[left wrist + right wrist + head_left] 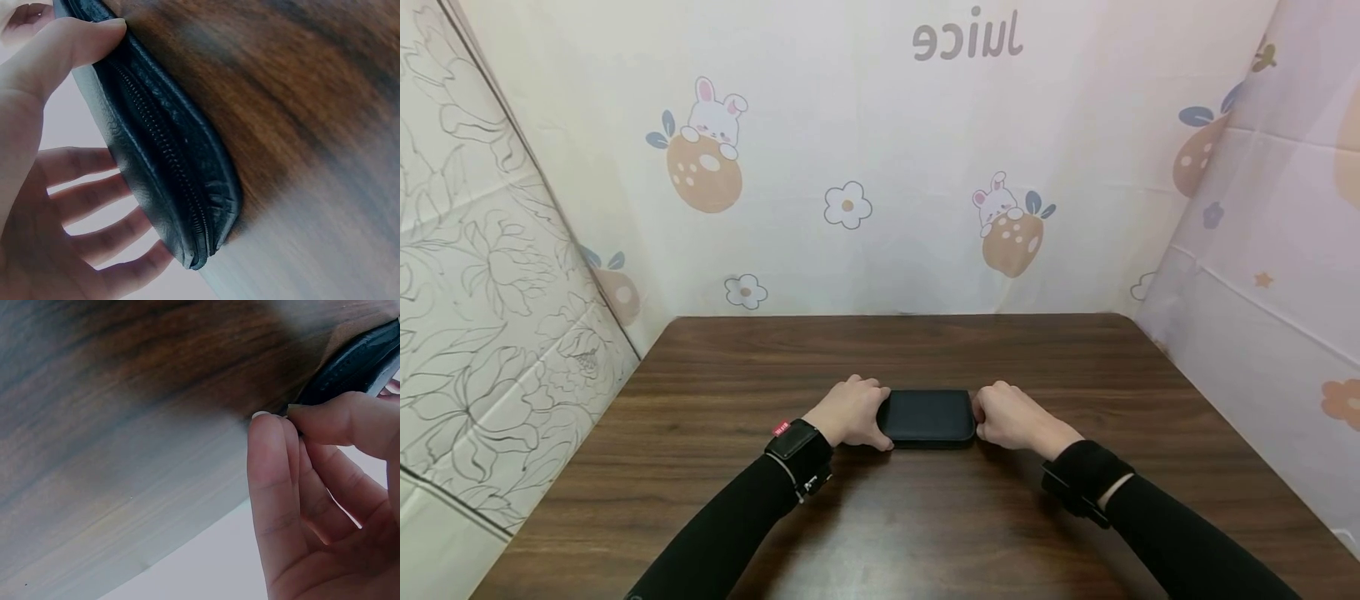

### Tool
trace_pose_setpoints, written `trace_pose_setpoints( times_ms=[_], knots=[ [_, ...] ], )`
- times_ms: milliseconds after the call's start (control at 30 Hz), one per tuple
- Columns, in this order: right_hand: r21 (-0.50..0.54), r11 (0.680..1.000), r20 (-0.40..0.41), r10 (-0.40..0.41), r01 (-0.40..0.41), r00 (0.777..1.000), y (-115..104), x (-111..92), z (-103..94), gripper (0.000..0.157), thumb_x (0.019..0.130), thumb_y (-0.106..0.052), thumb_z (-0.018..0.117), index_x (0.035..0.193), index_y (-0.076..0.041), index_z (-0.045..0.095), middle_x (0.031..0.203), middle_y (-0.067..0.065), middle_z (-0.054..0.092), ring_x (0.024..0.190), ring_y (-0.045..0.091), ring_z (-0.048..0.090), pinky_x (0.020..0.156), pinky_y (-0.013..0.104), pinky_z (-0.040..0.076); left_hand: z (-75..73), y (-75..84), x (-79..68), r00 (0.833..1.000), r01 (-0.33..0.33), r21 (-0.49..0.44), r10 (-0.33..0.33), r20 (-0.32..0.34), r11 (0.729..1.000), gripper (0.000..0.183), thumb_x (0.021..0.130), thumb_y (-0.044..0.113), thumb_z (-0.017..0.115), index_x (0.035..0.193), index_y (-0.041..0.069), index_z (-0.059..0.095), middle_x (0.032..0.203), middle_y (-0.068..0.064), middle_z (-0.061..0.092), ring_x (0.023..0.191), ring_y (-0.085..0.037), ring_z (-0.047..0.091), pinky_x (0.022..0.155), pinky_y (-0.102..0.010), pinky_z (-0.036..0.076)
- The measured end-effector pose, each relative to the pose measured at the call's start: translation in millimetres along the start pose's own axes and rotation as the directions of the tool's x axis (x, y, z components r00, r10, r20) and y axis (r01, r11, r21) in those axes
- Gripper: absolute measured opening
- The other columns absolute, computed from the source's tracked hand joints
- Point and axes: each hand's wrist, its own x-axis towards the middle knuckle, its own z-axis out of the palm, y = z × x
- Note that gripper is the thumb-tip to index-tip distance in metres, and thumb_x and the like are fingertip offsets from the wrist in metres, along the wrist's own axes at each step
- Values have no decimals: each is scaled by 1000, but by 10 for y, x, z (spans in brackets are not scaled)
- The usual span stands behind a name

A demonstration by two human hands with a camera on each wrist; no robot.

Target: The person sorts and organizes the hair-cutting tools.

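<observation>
A black zip wallet (927, 417) lies flat near the middle of the wooden table, its long side running left to right. My left hand (855, 413) grips its left end. In the left wrist view, the thumb (100, 39) presses on one edge and spread fingers (81, 199) touch the opposite side. Between them runs the zipper (159, 140), its teeth meshed along the visible stretch. At the right end, my right hand (1011, 417) pinches the wallet's corner with curled fingers. In the right wrist view, thumb and forefinger meet at the wallet's tip (337, 378); what lies between them is mostly hidden.
The brown wooden table (917, 533) extends around both hands. Behind it hangs a pale curtain (850, 125) printed with rabbits and fruit, which continues along the right. A white panel with line-drawn flowers (497, 267) borders the left side.
</observation>
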Motion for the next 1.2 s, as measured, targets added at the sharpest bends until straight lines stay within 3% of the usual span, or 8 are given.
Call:
trace_pose_setpoints(
  times_ms=[467, 1200],
  knots=[
    [-16, 1000, 1, -18, 18, 1000, -5, -9, 0, 18, 80, 4, 69, 71, -11, 64, 65, -3, 54, 52, 10, 47, 51, 26, 40, -19, 2, -6, 1000, -7, -5, 7, -4, 1000, 83, 77, 54, 84, 142, 9, 59, 136, -8, 61, 123, -32, 55, 101, -42, 48],
    [-1, 1000, 41, 19, -19, 999, -68, -49, -23, 16, 82, 1, 73, 73, -10, 67, 67, -2, 56, 54, 10, 51, 51, 26, 44, -14, 2, -7, 1000, -8, 0, 8, -2, 1000, 84, 77, 54, 84, 143, 9, 58, 138, -8, 60, 125, -33, 54, 102, -43, 48]
  ],
)
